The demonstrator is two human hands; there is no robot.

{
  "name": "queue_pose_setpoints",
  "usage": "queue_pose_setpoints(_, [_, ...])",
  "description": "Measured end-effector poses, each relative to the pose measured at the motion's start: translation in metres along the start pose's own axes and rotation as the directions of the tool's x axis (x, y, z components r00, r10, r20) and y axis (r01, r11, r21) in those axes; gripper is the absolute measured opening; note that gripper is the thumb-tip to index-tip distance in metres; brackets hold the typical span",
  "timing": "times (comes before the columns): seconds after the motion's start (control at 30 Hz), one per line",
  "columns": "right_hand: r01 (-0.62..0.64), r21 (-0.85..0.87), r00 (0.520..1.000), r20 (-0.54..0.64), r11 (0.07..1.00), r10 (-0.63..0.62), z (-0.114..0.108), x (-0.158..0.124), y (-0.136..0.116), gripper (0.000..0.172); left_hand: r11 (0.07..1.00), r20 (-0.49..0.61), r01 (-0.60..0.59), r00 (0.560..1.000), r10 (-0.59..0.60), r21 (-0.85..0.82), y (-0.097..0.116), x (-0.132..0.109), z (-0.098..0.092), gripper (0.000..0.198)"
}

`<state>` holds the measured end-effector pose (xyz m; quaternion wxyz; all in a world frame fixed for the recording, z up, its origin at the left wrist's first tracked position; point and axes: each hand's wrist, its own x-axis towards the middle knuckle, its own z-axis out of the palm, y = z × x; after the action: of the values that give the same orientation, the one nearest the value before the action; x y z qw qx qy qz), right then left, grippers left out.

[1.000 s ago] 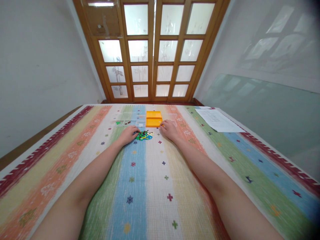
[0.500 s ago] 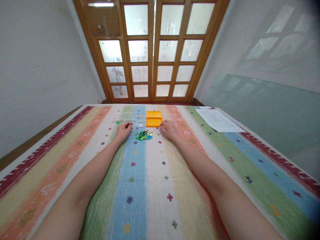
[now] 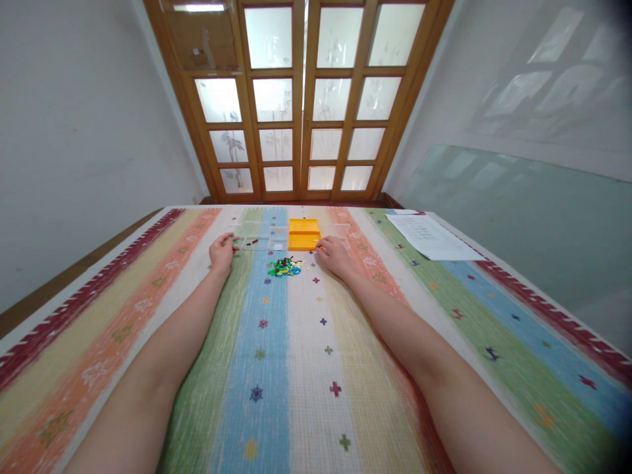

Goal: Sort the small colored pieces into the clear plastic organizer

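Observation:
A small heap of coloured pieces (image 3: 285, 266), mostly green, lies on the striped cloth (image 3: 296, 355) far ahead of me. Behind it stand an orange tray (image 3: 303, 234) and a clear divided tray (image 3: 257, 235) to its left. My left hand (image 3: 222, 252) reaches the left end of the clear tray, fingers curled in a pinch; what it holds is too small to name. My right hand (image 3: 336, 255) rests on the cloth just right of the heap, beside the orange tray's near right corner, fingers curled under and hidden.
A white printed sheet (image 3: 429, 237) lies at the far right of the cloth. A glass pane (image 3: 518, 217) leans along the right side. Wooden glazed doors (image 3: 301, 99) close the far end, and the cloth's left edge drops to a wooden floor (image 3: 59, 283).
My left hand has left the heap and moved left and away, to the left end of the clear tray. My right hand has stayed put.

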<state>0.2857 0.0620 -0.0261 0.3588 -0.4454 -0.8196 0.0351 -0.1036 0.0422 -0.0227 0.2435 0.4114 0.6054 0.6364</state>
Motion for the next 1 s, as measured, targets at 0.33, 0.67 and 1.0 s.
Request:
queue_pose_setpoints(0.33, [0.002,-0.004,1.000,-0.002,1.000,-0.002,-0.001,0.000,-0.002,0.016,0.999,0.008,-0.041,0.999,0.041,0.018,-0.002,-0.001,-0.001,0.047])
queue_pose_setpoints(0.67, [-0.006,-0.006,1.000,-0.001,1.000,0.006,-0.001,0.000,-0.003,0.016,0.889,0.356,-0.341,0.907,0.226,0.306,0.008,-0.024,0.012,0.029])
queue_pose_setpoints(1.0, [0.001,0.001,1.000,-0.016,1.000,-0.001,0.000,-0.001,-0.002,0.016,0.590,0.796,-0.765,0.514,0.320,0.257,0.025,-0.052,0.024,0.024])
